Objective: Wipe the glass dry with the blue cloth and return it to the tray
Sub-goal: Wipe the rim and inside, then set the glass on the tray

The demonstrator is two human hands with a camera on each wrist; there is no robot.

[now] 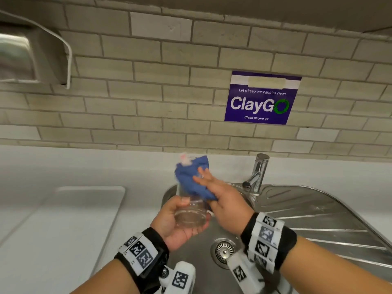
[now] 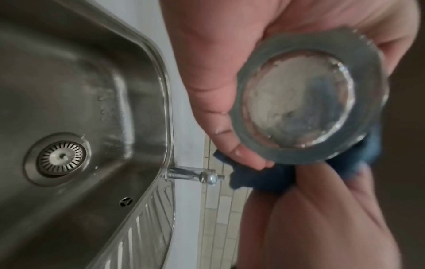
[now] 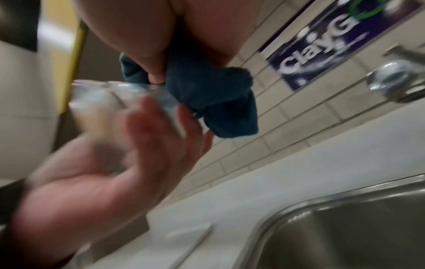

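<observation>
Pale brick tiles (image 1: 148, 98) form the far wall, where a purple sign (image 1: 262, 98) is fixed to the right of centre. Below it a white counter (image 1: 53, 166) runs left to right, and a steel sink (image 1: 318, 209) with a ribbed drainer is set into its right part. A white tray (image 1: 70, 209) is seen lying flat on the counter to the left of the sink, with nothing on it. A tap (image 1: 257, 172) stands at the far edge of the sink, and a drain (image 1: 224, 250) sits in the basin near the wrists.

Over the basin, the glass (image 1: 191, 209) is gripped by the left hand (image 1: 176, 223), fingers curled round its lower part, its mouth tilted away towards the wall. The cloth (image 1: 193, 179) is bunched against the upper part and right side of the glass and is pinched by the right hand (image 1: 224, 202), whose fingers are spread over the fabric. Whether any cloth is pushed inside the mouth cannot be told.

In the left wrist view, droplets are seen round the glass base (image 2: 299, 102), so drying is judged to be under way but unfinished. The base remains to be wiped, and the glass is still to be carried left and set on the tray.
</observation>
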